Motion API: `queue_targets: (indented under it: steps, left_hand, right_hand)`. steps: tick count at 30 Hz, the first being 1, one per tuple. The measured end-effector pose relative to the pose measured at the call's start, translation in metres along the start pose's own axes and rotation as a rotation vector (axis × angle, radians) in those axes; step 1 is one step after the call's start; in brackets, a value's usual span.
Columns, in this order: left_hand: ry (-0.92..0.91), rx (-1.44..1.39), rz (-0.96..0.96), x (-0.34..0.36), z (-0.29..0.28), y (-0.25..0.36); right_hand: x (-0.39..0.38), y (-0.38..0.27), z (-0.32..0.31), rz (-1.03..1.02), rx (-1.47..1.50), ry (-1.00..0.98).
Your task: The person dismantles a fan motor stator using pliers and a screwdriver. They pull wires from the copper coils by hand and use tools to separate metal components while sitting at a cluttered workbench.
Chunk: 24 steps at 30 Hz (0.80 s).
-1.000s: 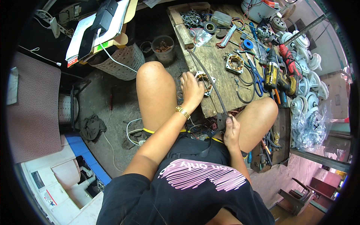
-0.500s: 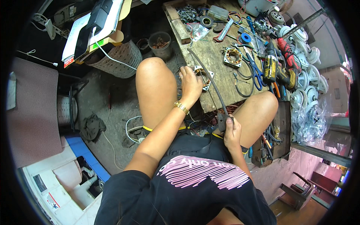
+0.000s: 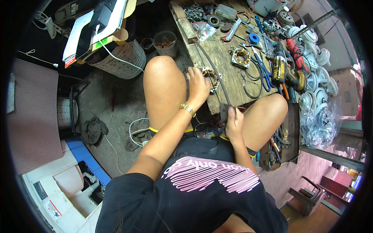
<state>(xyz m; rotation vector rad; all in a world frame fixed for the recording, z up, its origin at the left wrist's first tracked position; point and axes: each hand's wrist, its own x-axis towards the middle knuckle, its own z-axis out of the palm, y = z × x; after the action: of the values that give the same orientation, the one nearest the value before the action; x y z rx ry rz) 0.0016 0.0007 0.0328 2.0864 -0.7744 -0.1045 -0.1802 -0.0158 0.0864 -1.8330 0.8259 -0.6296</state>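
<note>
At the bench's near left corner sits a motor stator [image 3: 212, 79], a pale ring-shaped part with copper windings. My left hand [image 3: 197, 86] is curled against its left side; the fingertips are partly hidden, and the hand seems to steady it. My right hand [image 3: 234, 125] is closed round the dark, flat block-like end of a long thin dark bar [image 3: 217, 72]. The bar slants up and left, passing over or right beside the stator to the bench's left edge. Whether it touches the stator I cannot tell. A second stator [image 3: 241, 58] lies farther right on the bench.
Blue-handled scissors [image 3: 265, 73], a yellow cordless drill [image 3: 279, 66], a red power tool [image 3: 297, 58] and a blue tape roll [image 3: 253, 38] crowd the wooden bench [image 3: 223, 93]. White pulley-like wheels [image 3: 321, 97] stack at right. A bucket [image 3: 165, 43] stands beyond my left knee.
My right hand has moved up and slightly left, toward the stator, carrying the dark bar's block end with it. My left hand stays at the stator.
</note>
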Motion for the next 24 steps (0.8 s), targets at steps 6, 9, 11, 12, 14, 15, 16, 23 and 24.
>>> queue_targets:
  steps: [6, 9, 11, 12, 14, 15, 16, 23, 24]
  left_hand:
    - [0.046, -0.005, 0.024, 0.003, 0.001, -0.003]
    - [0.012, 0.002, 0.039, 0.001, 0.0, -0.004]
    - [0.023, 0.013, 0.045, 0.002, 0.0, -0.004]
    - [0.018, 0.007, 0.033, 0.001, 0.001, -0.002]
    - [-0.01, -0.004, 0.003, 0.001, -0.002, 0.001]
    - [-0.003, -0.008, 0.008, 0.0, -0.003, 0.002]
    - [-0.001, 0.004, 0.009, 0.001, -0.003, 0.003]
    - [-0.006, -0.016, 0.022, 0.002, -0.003, 0.003]
    - [-0.006, 0.012, 0.013, 0.001, -0.003, 0.0]
  right_hand:
    - [-0.035, 0.006, -0.004, -0.052, 0.033, 0.046]
    - [-0.029, 0.007, -0.004, -0.064, 0.079, 0.047]
    - [-0.005, 0.0, 0.004, -0.03, 0.011, 0.005]
    - [-0.005, 0.002, 0.005, -0.041, 0.015, 0.014]
    - [-0.022, -0.005, -0.001, 0.011, 0.049, 0.011]
    - [-0.032, -0.008, -0.005, 0.068, 0.074, 0.007]
    - [-0.037, 0.008, -0.001, -0.052, 0.107, 0.095]
    - [-0.013, 0.01, 0.007, 0.019, -0.009, 0.011]
    - [-0.02, 0.005, 0.002, -0.004, 0.014, 0.015]
